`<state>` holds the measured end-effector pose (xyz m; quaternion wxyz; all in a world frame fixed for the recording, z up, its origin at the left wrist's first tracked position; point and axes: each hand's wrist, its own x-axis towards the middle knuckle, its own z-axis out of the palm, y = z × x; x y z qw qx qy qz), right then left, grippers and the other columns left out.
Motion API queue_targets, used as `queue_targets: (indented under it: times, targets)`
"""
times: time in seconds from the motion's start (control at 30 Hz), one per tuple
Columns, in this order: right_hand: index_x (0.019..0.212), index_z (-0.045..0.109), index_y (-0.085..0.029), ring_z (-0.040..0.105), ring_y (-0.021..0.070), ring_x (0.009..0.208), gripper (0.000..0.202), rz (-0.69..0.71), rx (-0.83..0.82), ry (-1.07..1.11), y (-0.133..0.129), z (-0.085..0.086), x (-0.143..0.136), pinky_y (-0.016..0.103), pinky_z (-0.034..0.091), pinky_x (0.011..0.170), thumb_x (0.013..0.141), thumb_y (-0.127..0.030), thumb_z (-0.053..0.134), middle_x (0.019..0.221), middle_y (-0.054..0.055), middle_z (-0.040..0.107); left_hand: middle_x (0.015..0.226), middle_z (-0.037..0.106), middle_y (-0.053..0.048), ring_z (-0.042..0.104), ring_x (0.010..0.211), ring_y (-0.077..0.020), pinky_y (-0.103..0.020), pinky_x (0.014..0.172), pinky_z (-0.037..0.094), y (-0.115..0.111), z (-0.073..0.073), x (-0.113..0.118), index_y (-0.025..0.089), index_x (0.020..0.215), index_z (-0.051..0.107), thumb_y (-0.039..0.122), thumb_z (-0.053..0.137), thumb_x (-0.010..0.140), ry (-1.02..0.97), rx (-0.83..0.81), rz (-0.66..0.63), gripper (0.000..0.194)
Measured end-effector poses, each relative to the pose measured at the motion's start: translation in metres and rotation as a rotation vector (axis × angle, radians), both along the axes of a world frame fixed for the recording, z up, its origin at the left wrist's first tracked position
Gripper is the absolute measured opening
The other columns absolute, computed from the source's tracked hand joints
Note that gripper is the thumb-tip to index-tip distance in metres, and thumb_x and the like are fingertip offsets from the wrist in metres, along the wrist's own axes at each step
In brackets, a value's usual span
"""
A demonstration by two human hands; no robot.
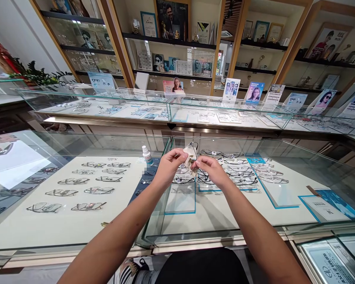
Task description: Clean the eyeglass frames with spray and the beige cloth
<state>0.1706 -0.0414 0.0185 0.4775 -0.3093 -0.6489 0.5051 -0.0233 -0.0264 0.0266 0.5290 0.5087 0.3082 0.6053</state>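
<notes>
Fine Two-Handed Handling above Glass: Holds and Hazards

Nearest, at the bottom edge: a dark-clothed lap (201, 268), with a striped shoe (128, 274) to its left. Just beyond: a glass-topped display counter (189, 238), with rows of spectacles (99, 190) spaced out at left and denser rows of frames (242, 173) at right.

Above the middle of the counter: left hand (170, 163) and right hand (210, 169), raised and nearly meeting. Between them, clear of the glass: dark-rimmed eyeglasses (197, 146), partly hidden by a pale cloth (190, 152) with brownish marks. Left fingers: pinched on the left side of the cloth. Right fingers: closed at the lower right of the dark rim, apparently on the eyeglasses; cannot tell about cloth within that grip. Just left of the left hand: a small white bottle (147, 156), upright.

Hazards, by judgement: a bent rim, from opposed twisting by the two hands; a scratched lens, from grit caught in the folds; a drop onto the glass, from a light fingertip hold through loose fabric; a toppled bottle, from a leftward sweep of the left hand.

Farther: a second glass counter (106, 123), with eyewear inside and upright placards (231, 87) along its top. Farthest: wall shelves (168, 41) with framed certificates (148, 24).
</notes>
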Motion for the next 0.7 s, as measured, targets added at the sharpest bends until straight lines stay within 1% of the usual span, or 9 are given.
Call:
queue_targets:
  times: [0.1, 0.17, 0.23, 0.3, 0.37, 0.43, 0.53, 0.6, 0.7]
  targets:
    - [0.086, 0.074, -0.022, 0.063, 0.0206, 0.088, 0.042, 0.059, -0.008, 0.019, 0.0006, -0.0042, -0.0013, 0.034, 0.047, 0.089, 0.092, -0.063, 0.073, 0.09, 0.004, 0.073, 0.08, 0.063, 0.003, 0.056, 0.071, -0.0116, -0.024, 0.07, 0.047, -0.0013, -0.001, 0.0022, 0.021, 0.081, 0.059, 0.042, 0.098, 0.066, -0.037, -0.06, -0.02, 0.047]
    - [0.086, 0.073, -0.022, 0.063, 0.0202, 0.088, 0.04, 0.073, -0.005, 0.031, 0.0017, -0.0067, -0.0016, 0.034, 0.046, 0.088, 0.093, -0.061, 0.073, 0.091, 0.004, 0.073, 0.08, 0.065, 0.004, 0.057, 0.069, -0.0115, -0.025, 0.07, 0.047, -0.0013, -0.0019, 0.0025, 0.022, 0.091, 0.061, 0.045, 0.098, 0.066, -0.024, -0.119, -0.044, 0.05]
    - [0.087, 0.073, -0.022, 0.063, 0.02, 0.087, 0.04, 0.073, 0.004, 0.031, 0.0027, -0.0082, -0.0016, 0.034, 0.046, 0.087, 0.093, -0.061, 0.073, 0.092, 0.004, 0.073, 0.082, 0.068, 0.001, 0.059, 0.07, -0.0134, -0.027, 0.071, 0.047, -0.0015, -0.0025, 0.0027, 0.02, 0.099, 0.066, 0.052, 0.094, 0.071, 0.036, -0.164, -0.107, 0.051]
    - [0.087, 0.073, -0.021, 0.062, 0.0201, 0.087, 0.041, 0.07, 0.01, 0.026, 0.0033, -0.0083, -0.0017, 0.034, 0.046, 0.087, 0.093, -0.062, 0.073, 0.092, 0.004, 0.072, 0.081, 0.068, -0.001, 0.059, 0.072, -0.0149, -0.028, 0.071, 0.047, -0.0027, -0.0027, 0.0036, 0.018, 0.098, 0.069, 0.06, 0.087, 0.076, 0.093, -0.179, -0.184, 0.05]
    - [0.085, 0.073, -0.021, 0.063, 0.0207, 0.088, 0.044, 0.062, 0.011, 0.004, 0.0028, -0.0069, -0.0023, 0.034, 0.046, 0.089, 0.091, -0.064, 0.073, 0.09, 0.004, 0.072, 0.077, 0.067, -0.001, 0.057, 0.072, -0.0149, -0.028, 0.07, 0.046, -0.0046, -0.0025, 0.0054, 0.018, 0.091, 0.071, 0.063, 0.084, 0.079, 0.103, -0.161, -0.223, 0.049]
    - [0.082, 0.072, -0.021, 0.063, 0.0216, 0.09, 0.046, 0.051, 0.003, -0.022, 0.0014, -0.0045, -0.0031, 0.035, 0.047, 0.09, 0.089, -0.067, 0.074, 0.086, 0.003, 0.071, 0.076, 0.065, 0.0, 0.055, 0.071, -0.0144, -0.027, 0.07, 0.046, -0.0064, -0.0022, 0.0074, 0.019, 0.092, 0.072, 0.061, 0.086, 0.078, 0.06, -0.143, -0.243, 0.046]
    - [0.079, 0.073, -0.022, 0.063, 0.0219, 0.089, 0.048, 0.05, -0.015, -0.032, -0.0009, -0.0011, -0.0041, 0.035, 0.047, 0.09, 0.087, -0.069, 0.075, 0.083, 0.003, 0.072, 0.077, 0.064, 0.0, 0.053, 0.071, -0.0132, -0.026, 0.069, 0.045, -0.0078, -0.0026, 0.009, 0.018, 0.099, 0.072, 0.052, 0.091, 0.076, -0.037, -0.127, -0.292, 0.045]
    - [0.078, 0.075, -0.022, 0.063, 0.0213, 0.088, 0.047, 0.056, -0.027, -0.023, -0.0017, -0.0003, -0.0042, 0.035, 0.047, 0.089, 0.086, -0.068, 0.076, 0.083, 0.003, 0.072, 0.076, 0.063, 0.0, 0.053, 0.069, -0.0121, -0.026, 0.068, 0.044, -0.0084, -0.0026, 0.009, 0.017, 0.095, 0.07, 0.048, 0.092, 0.076, -0.069, -0.117, -0.309, 0.043]
    - [0.08, 0.078, -0.022, 0.063, 0.0215, 0.087, 0.047, 0.056, -0.044, -0.03, -0.0014, -0.0014, -0.0041, 0.036, 0.047, 0.09, 0.083, -0.069, 0.078, 0.084, 0.003, 0.074, 0.073, 0.063, 0.0, 0.051, 0.064, -0.0116, -0.027, 0.066, 0.043, -0.0101, -0.0014, 0.0092, 0.016, 0.092, 0.069, 0.046, 0.093, 0.075, -0.05, -0.11, -0.263, 0.042]
